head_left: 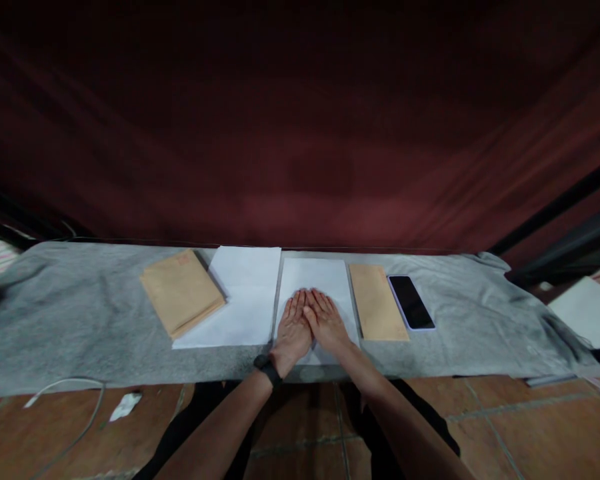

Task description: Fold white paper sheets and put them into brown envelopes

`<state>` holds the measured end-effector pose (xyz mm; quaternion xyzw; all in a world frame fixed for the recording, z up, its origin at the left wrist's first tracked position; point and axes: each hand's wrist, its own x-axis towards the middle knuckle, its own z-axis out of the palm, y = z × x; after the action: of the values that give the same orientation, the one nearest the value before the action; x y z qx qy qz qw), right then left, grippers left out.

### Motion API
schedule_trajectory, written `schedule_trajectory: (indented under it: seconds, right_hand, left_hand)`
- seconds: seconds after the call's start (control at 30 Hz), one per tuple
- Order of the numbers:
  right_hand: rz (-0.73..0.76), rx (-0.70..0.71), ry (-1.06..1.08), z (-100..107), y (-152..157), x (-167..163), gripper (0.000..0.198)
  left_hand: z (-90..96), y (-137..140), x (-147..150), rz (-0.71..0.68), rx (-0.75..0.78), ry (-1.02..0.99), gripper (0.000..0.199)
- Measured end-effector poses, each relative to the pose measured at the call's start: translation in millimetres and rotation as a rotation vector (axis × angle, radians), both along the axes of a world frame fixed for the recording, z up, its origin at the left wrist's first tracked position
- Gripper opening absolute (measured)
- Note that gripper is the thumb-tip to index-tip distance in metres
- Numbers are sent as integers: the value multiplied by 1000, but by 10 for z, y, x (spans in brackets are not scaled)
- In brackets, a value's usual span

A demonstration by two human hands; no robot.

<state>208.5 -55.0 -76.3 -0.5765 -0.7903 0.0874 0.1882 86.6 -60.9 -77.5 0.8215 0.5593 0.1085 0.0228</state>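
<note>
My left hand [294, 327] lies flat on a white sheet of paper [313, 272], fingers stretched out and pointing away from me. Beside it, touching it, my right hand [327, 323] rests flat on the same sheet, its thumb lying against the left hand. Left of them is a stack of white paper [247, 287], partly covered by a pile of brown envelopes [183, 290] set at an angle. Just right of the sheet a single brown envelope [379, 303] lies lengthwise.
A phone [411, 302] with a dark screen lies right of the envelope. Grey cloth [105, 307] covers the narrow table. A dark red curtain [300, 167] hangs behind it. On the tiled floor are a white cable [100, 393] and a crumpled white scrap [125, 405].
</note>
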Motion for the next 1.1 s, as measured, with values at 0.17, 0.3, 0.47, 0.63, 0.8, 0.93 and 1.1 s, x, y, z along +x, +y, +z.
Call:
schedule_trajectory:
  seconds: [0.17,0.3,0.47,0.63,0.8,0.93,1.1]
  right_hand:
    - [-127,52,-65,-81,99,193,58]
    - [-225,112,-92,-139,114,316,60]
    - [-273,134,-106,-158,107,337,60]
    - [-279,133,-105,-95,118,281,56]
    - [-220,108,-131,-96,156,265,55]
    - [-235,130,-102,-155,170,265,54]
    - [-276,147,-85,-184,140,289,56]
  left_hand:
    - [34,103,-115,123,15,-29,57]
    - [56,121,-189,173,8,-11,58]
    - [138,86,-176,167,36,5,56]
    - [223,269,96,26,73,-82,56]
    - [209,766,391,-31,-13,-100,57]
    - [121,1057,346,7,-25,-73,59]
    - [14,1164,113,101,5,-62,59]
